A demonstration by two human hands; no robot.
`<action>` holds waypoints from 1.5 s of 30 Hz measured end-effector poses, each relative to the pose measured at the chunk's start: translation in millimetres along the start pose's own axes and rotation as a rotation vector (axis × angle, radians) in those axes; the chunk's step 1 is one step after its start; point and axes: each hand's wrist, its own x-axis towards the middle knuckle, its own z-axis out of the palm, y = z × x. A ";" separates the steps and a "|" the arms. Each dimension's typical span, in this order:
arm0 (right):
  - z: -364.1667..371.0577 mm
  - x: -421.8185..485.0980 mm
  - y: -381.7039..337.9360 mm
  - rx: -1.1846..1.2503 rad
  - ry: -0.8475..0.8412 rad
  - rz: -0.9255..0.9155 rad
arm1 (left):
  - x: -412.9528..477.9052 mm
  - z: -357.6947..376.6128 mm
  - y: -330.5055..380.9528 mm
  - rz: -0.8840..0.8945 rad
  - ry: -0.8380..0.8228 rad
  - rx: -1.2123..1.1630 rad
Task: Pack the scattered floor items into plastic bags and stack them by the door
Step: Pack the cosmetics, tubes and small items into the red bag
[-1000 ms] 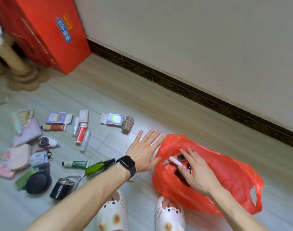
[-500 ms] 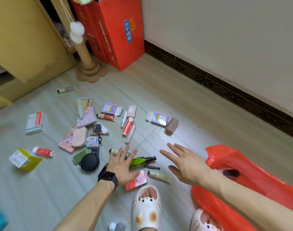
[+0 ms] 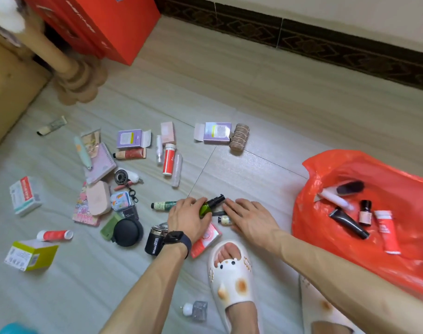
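Left hand (image 3: pixel 188 219) down on green pump bottle (image 3: pixel 207 208) mid-floor, fingers curled over it, seemingly gripping. Right hand (image 3: pixel 250 219) flat just beside, fingers straight, touching small cream tube (image 3: pixel 223 220). Red plastic bag (image 3: pixel 338 162) open at right, black tube (image 3: pixel 349 225) inside.

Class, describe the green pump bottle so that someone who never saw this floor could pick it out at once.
Start at the red plastic bag on the right and move left past the right hand. The green pump bottle lies on its side, gripped by the left hand, which wears a watch. Unlike the darker green tube beside it, it is lime with a black pump head.
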 end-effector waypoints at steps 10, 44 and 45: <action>-19.2 6.4 -3.2 -0.028 -0.023 0.090 | 3.4 -14.4 -14.3 -0.125 -0.019 -0.201; -90.6 -242.8 130.5 1.268 0.405 1.206 | -2.5 -54.8 294.1 1.052 -0.076 0.615; -92.1 -242.7 128.2 1.199 0.384 1.189 | -2.2 -55.2 283.4 1.124 -0.014 0.657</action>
